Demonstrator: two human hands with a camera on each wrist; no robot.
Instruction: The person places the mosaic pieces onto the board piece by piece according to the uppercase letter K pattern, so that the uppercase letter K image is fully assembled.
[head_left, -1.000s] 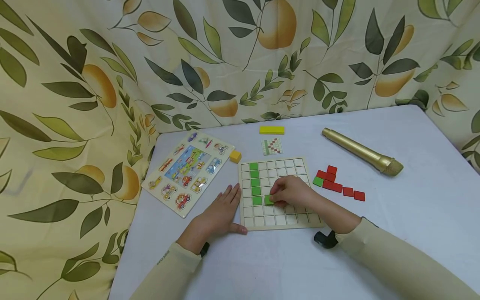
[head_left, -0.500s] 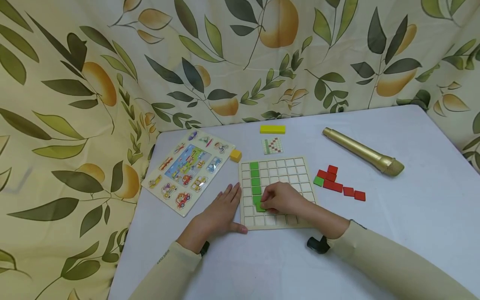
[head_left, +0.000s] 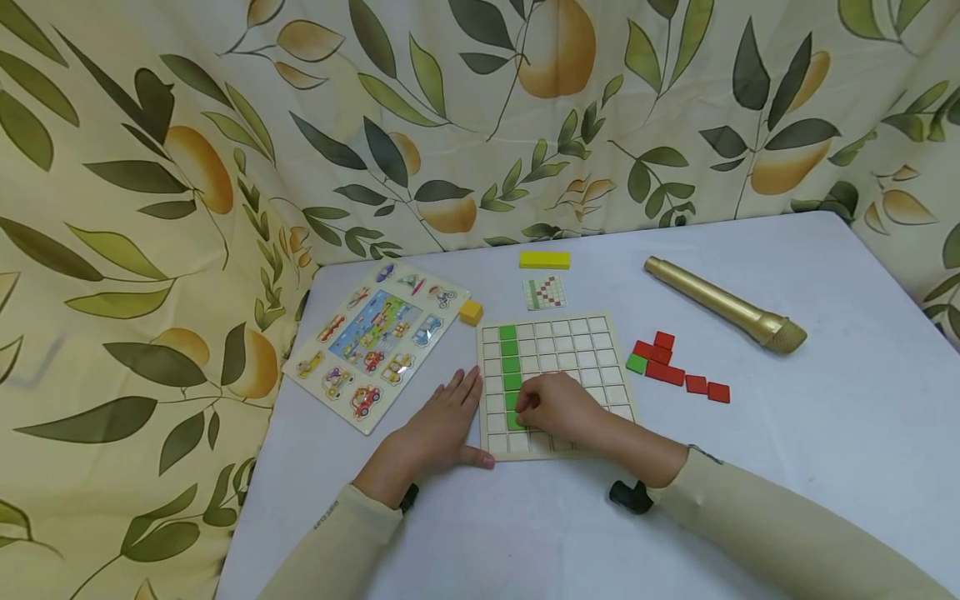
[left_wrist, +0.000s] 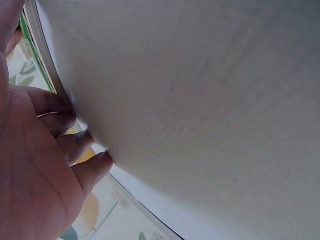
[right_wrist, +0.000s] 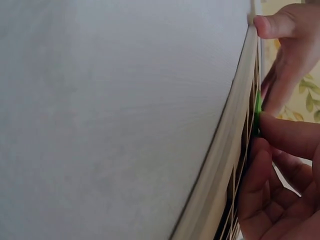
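Note:
A wooden grid board [head_left: 525, 456] with white squares lies mid-table, a column of green tiles [head_left: 512, 364] running down its left part. At the column's near end, the curled fingers of my right hand [head_left: 558, 406] pinch a green tile [head_left: 513, 422] lined up below the others. The right wrist view shows that hand [right_wrist: 285, 185] with its thumb on the tile's green edge [right_wrist: 258, 107]. My left hand [head_left: 442, 425] lies with spread fingers along the board's left edge, thumb near the front corner. In the left wrist view this hand [left_wrist: 45, 165] shows its palm.
Red tiles [head_left: 665, 372] and one green tile [head_left: 636, 363] lie right of the board. Behind it are a pattern card [head_left: 544, 293] and a yellow block [head_left: 544, 260]. A picture puzzle [head_left: 321, 388] and yellow cube [head_left: 471, 312] sit left, a gold microphone [head_left: 720, 302] back right.
My right hand has carried the green tile left and towards me, from beside the column to its near end, where the tile now lines up. My left hand has stayed put.

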